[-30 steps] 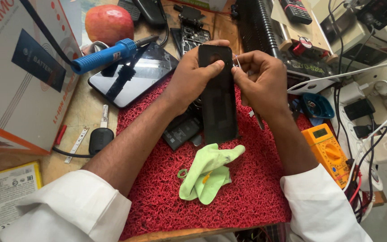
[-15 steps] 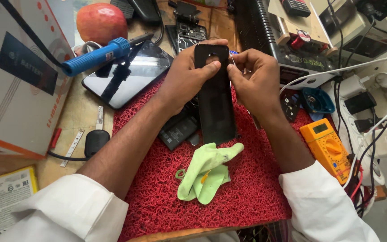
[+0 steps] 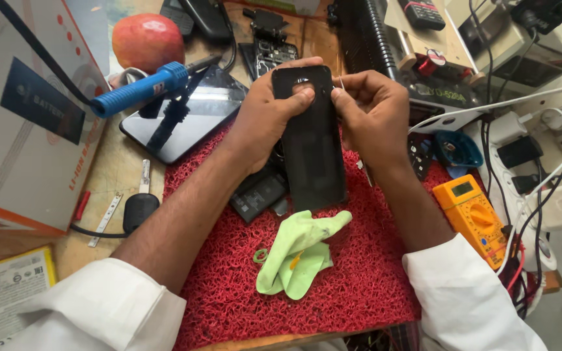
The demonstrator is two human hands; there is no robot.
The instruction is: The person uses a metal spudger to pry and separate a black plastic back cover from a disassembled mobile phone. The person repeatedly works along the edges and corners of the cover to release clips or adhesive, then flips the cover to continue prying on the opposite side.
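1. Head view: your left hand (image 3: 265, 120) grips the black phone back cover (image 3: 312, 140) from its left side, thumb pressed on the face just under the round camera cutout, fingers wrapped behind.
2. Your right hand (image 3: 375, 117) is pinched shut on the cover's upper right edge, thumb and forefinger together; a thin pale sliver shows at the fingertips, too small to tell what it is.
3. The cover is held upright and lifted over the far half of the red mat (image 3: 359, 273), its lower end hanging above the mat's middle.
4. A dark phone battery (image 3: 258, 195) lies on the mat just left of the cover's lower end, partly under your left wrist.
5. A crumpled green cloth (image 3: 297, 250) lies on the mat near its middle, below the cover and apart from it.
6. Towards the bench's left side, a blue soldering iron (image 3: 141, 88) rests across a glossy black phone (image 3: 187, 120), which lies just off the mat's far left corner.
7. A red apple (image 3: 147, 40) sits near the far edge of the bench.
8. An orange multimeter (image 3: 473, 211) lies at the mat's right edge, close to your right forearm.
9. A cardboard box (image 3: 21, 117) stands along the bench's left edge.
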